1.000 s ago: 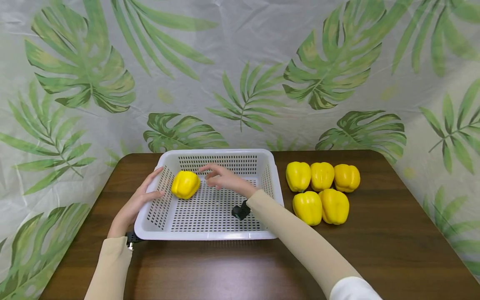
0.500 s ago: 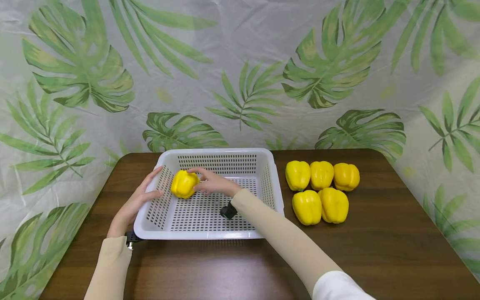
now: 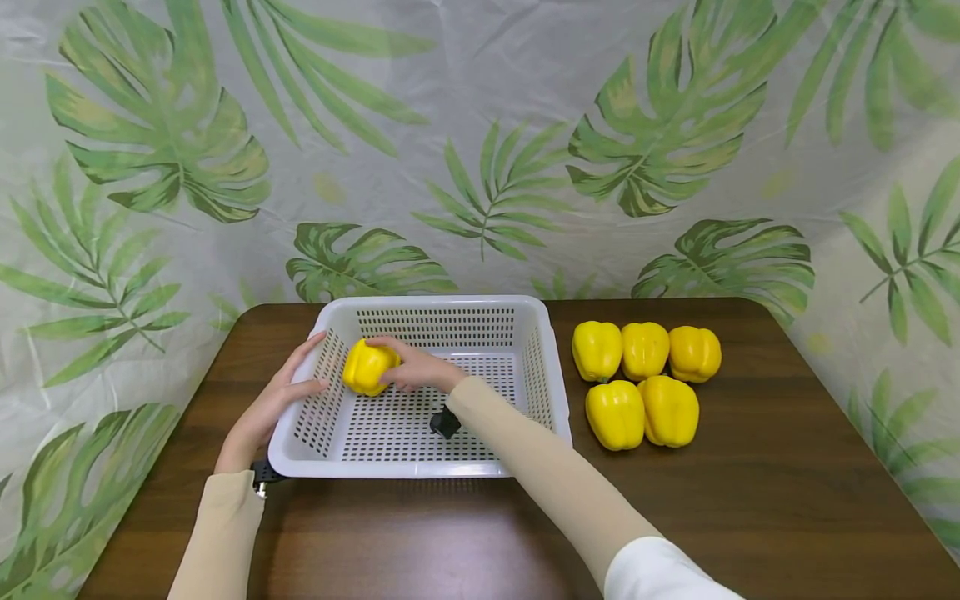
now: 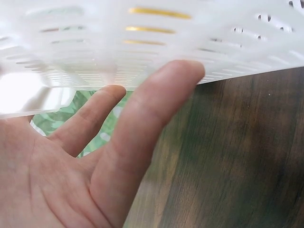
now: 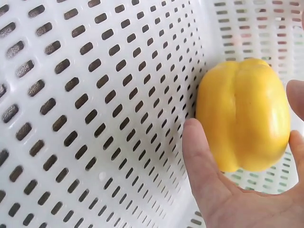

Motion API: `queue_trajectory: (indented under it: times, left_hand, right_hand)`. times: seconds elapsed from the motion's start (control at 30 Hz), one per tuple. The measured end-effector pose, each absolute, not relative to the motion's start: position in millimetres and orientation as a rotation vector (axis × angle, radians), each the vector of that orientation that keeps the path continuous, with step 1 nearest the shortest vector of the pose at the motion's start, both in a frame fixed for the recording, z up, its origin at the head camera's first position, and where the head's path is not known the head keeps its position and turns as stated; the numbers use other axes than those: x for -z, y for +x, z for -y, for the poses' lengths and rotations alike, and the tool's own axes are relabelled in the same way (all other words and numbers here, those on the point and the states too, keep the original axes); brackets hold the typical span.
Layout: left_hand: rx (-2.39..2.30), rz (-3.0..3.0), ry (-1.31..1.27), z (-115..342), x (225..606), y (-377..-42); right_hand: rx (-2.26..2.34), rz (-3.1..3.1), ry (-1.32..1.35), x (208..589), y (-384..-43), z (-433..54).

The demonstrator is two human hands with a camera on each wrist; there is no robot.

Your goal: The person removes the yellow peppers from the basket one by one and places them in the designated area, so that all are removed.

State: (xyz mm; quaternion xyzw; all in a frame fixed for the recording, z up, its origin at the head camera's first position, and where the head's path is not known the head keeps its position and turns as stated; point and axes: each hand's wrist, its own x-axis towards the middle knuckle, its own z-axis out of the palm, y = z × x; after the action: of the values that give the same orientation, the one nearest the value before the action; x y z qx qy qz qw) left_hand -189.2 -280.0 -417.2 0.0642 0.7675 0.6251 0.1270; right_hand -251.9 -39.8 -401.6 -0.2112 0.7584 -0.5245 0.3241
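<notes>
A yellow bell pepper [image 3: 366, 367] lies at the left end inside a white perforated plastic basket [image 3: 420, 470]. My right hand [image 3: 422, 367] reaches into the basket and holds this pepper from its right side. In the right wrist view the thumb [image 5: 199, 156] lies along one side of the pepper [image 5: 242, 114], with fingertips at the opposite side. My left hand [image 3: 273, 400] rests on the basket's left side, fingers and thumb extended. The left wrist view shows its thumb [image 4: 147, 114] straight against the slotted wall [image 4: 95, 52], the pepper's yellow showing through the slots.
Several more yellow bell peppers [image 3: 643, 350] stand in two rows on the dark wooden table [image 3: 765, 467], to the right of the basket. Behind the table hangs a leaf-patterned cloth [image 3: 495, 158]. A black wrist camera [image 3: 446, 422] hangs under my right wrist, inside the basket.
My right hand has moved left across the basket to the pepper, and its thumb and fingers have come around it. The left hand and basket stay in place.
</notes>
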Motion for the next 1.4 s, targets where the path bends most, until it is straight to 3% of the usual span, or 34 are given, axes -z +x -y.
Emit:
queue_trajectory:
  times: [0.5,1.4]
  left_hand:
    - [-1.836,-2.221,0.200,280,418,-190]
    - [-1.834,-2.216,0.170,280,416,-189]
  right_hand:
    - [1.292,-2.180,-0.618,410,-253,48]
    - [1.535,-2.031,-0.483,405,-253,33]
